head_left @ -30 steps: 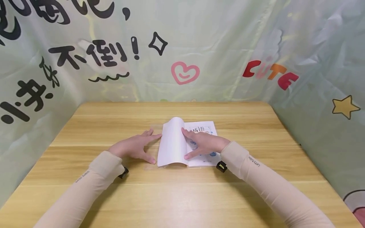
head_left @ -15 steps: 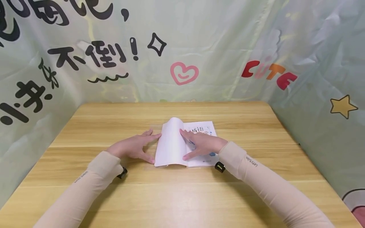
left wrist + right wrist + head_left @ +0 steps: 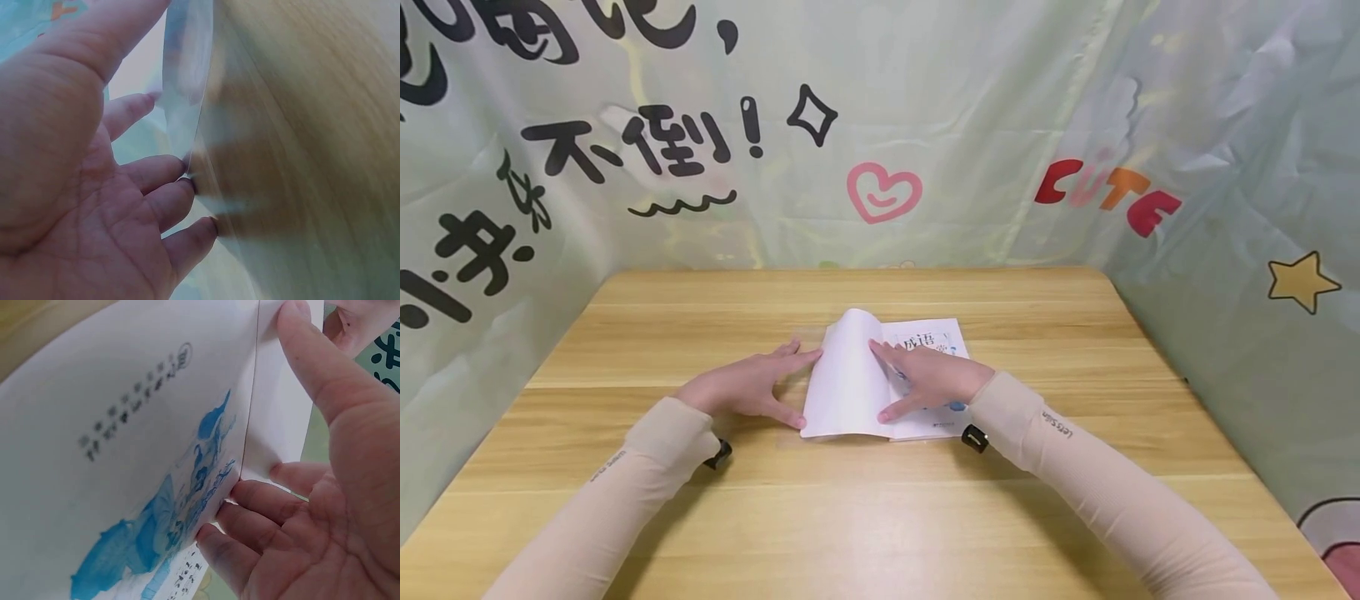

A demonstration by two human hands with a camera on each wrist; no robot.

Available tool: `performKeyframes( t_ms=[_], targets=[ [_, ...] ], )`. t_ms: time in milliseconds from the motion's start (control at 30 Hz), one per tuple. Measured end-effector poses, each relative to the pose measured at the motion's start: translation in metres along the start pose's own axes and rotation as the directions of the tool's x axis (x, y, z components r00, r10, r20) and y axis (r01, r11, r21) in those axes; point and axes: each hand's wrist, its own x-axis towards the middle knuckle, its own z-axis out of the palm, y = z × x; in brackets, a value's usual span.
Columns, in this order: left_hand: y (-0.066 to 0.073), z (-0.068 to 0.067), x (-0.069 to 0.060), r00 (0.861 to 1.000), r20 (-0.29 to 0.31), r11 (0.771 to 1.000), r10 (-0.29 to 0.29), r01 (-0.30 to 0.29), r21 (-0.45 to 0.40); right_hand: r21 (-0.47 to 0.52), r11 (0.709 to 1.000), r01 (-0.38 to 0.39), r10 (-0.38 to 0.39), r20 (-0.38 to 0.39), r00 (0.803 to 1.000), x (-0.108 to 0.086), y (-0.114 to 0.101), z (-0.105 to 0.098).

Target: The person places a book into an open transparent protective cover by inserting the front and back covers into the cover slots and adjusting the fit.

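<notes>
A book lies open on the table, its white front leaf (image 3: 844,387) turned left and bulging up near the fold. To the right shows a title page (image 3: 917,425) with dark characters and a blue drawing (image 3: 150,531). My left hand (image 3: 748,385) has its fingers spread, with thumb and index finger at the leaf's left edge. Clear film (image 3: 187,69) shows at that edge in the left wrist view. My right hand (image 3: 928,375) rests over the title page, thumb and index tips pressing along the fold with fingers extended. It hides part of the print.
The wooden table (image 3: 865,533) extends around the book on all sides. A printed pale green cloth (image 3: 970,108) hangs behind the table and along both sides. A black strap (image 3: 975,438) sits at the right wrist, another strap (image 3: 718,454) at the left.
The turned leaf's left edge has moved a little to the left and lower, so the leaf lies flatter. Both hands shift slightly left and keep their spread fingers.
</notes>
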Motion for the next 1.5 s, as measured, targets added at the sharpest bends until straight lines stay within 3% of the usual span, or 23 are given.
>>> performKeyframes(
  t_ms=[233,833,1500],
  targets=[
    [0.0000,0.0004,-0.0002,1.000,-0.003,1.000,0.000,0.000,-0.006,0.031,0.999,0.032,-0.031,-0.028,0.999,0.0012,0.0028,0.0003],
    [0.0007,0.0024,0.0016,1.000,-0.002,1.000,0.006,-0.006,0.008,-0.057,0.998,0.027,-0.028,-0.025,0.999,0.0029,-0.0012,0.0002],
    [-0.0009,0.0019,0.0006,1.000,-0.009,1.000,0.017,-0.017,0.020,0.004,0.999,0.050,-0.050,-0.032,0.998,0.0055,-0.0046,0.0021]
  ],
)
